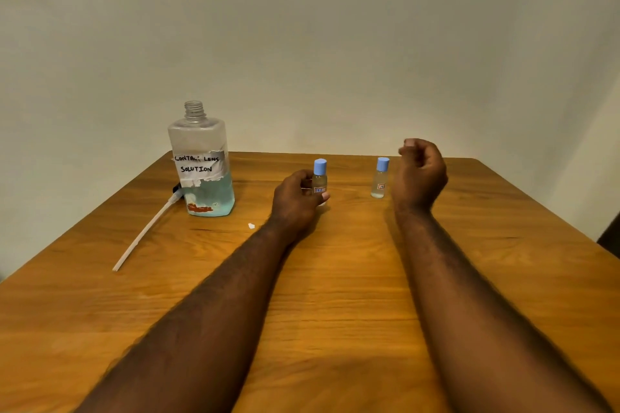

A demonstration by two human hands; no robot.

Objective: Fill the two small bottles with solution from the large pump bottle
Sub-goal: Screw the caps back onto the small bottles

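Left grip (295, 201) wrapped round the left small bottle (319, 178), which is upright on the bench (335, 295), blue cap on. Right small bottle (380, 181) stands capped, free, just left of the right grip (421, 174). That one is raised off the bench, fingers curled in, nothing held. Large bottle (201, 161) well left, upright, neck open, blue solution in the lower part. Pump (144, 235) lies at its left side, tube pointing near-left. White scrap (251, 226) near left wrist
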